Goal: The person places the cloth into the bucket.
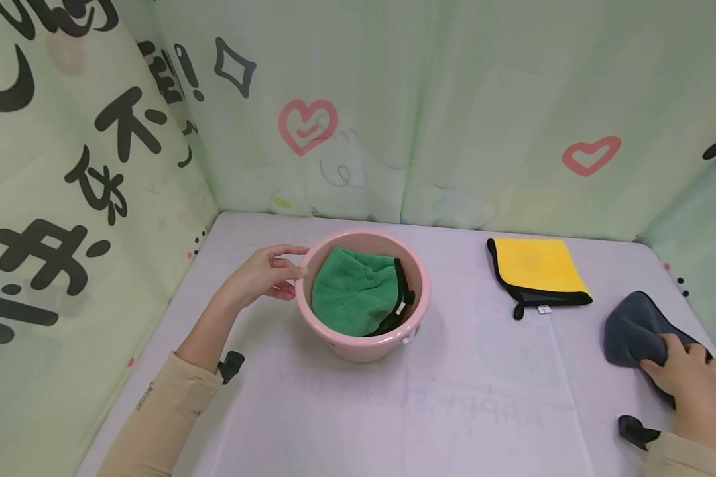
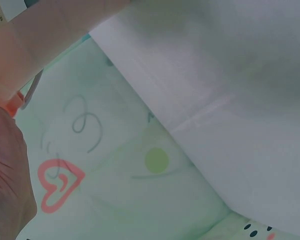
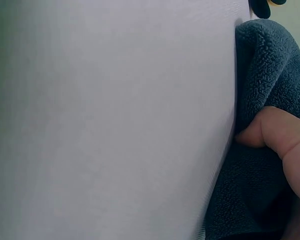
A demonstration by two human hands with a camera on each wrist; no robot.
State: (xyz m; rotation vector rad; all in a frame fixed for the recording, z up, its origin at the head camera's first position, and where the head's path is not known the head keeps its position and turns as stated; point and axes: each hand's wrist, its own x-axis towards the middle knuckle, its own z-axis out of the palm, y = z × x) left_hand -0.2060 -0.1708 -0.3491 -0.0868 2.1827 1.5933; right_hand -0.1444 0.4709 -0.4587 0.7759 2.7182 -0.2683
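My left hand (image 1: 265, 275) is at the left side of a pink bucket (image 1: 362, 348), its extended fingers touching the outside near the rim. Inside the bucket lies a green towel (image 1: 352, 291) with black edging. At the right side of the table, my right hand (image 1: 689, 374) grips a dark grey towel (image 1: 629, 331) with a black border. In the right wrist view, the thumb (image 3: 275, 132) presses into a fold of this towel; the other fingers are mostly hidden there.
A folded yellow towel (image 1: 537, 265) with a dark underside, black edging and a small loop lies at the back right of the white-covered table (image 1: 453, 411). Pale green printed curtains (image 1: 453, 112) stand around the table's back and sides.
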